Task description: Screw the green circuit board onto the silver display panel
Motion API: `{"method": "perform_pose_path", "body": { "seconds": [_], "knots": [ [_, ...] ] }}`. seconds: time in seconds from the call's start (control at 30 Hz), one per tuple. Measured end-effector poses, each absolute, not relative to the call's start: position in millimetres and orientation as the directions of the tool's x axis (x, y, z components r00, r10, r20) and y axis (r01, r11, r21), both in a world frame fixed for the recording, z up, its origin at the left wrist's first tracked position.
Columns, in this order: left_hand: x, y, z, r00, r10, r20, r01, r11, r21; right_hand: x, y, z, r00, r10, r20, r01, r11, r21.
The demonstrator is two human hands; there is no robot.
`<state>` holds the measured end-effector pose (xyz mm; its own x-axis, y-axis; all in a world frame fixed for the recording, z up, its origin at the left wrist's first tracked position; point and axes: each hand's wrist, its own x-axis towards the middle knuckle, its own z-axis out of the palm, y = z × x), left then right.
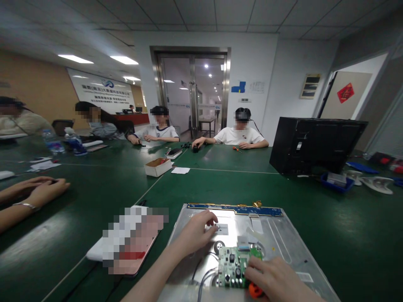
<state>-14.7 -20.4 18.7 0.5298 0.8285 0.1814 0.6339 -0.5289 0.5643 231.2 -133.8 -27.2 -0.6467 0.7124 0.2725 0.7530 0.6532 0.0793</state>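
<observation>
A flat silver metal panel (273, 239) lies before me, with a long blue circuit strip (220, 208) along its far edge. My left hand (198, 230) is over the panel's left part, fingers bent and apart from the thumb. Small screws (220, 228) lie by its fingertips. On the near middle of the panel sits a green circuit board (231, 266), with a ribbon cable and grey wires beside it. My right hand (273, 274) is closed at the board's right edge. Beneath its fingers shows the orange handle of a screwdriver (255, 290); its shaft is hidden.
To the left lie a pink phone (138, 247) and a blurred white item (118, 230). Farther off are a small open box (158, 167), a black monitor-like casing (315, 144) and a blue tray (336, 182). Another person's hands (40, 193) rest at left; several people sit around the green table (103, 180).
</observation>
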Motion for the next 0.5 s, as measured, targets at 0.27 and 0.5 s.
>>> {"method": "perform_pose_path", "body": {
  "seconds": [0.27, 0.5],
  "knots": [
    [-16, -30, 28, 0.68, 0.732, 0.043, 0.55, -0.548, 0.63, 227, -136, -16, -0.565, 0.813, 0.137, 0.815, 0.576, -0.057],
    [-20, -30, 28, 0.737, 0.675, -0.04, 0.541, -0.555, 0.632, 256, -113, 39, -0.36, 0.904, 0.229, 0.721, 0.425, -0.547]
  ]
}}
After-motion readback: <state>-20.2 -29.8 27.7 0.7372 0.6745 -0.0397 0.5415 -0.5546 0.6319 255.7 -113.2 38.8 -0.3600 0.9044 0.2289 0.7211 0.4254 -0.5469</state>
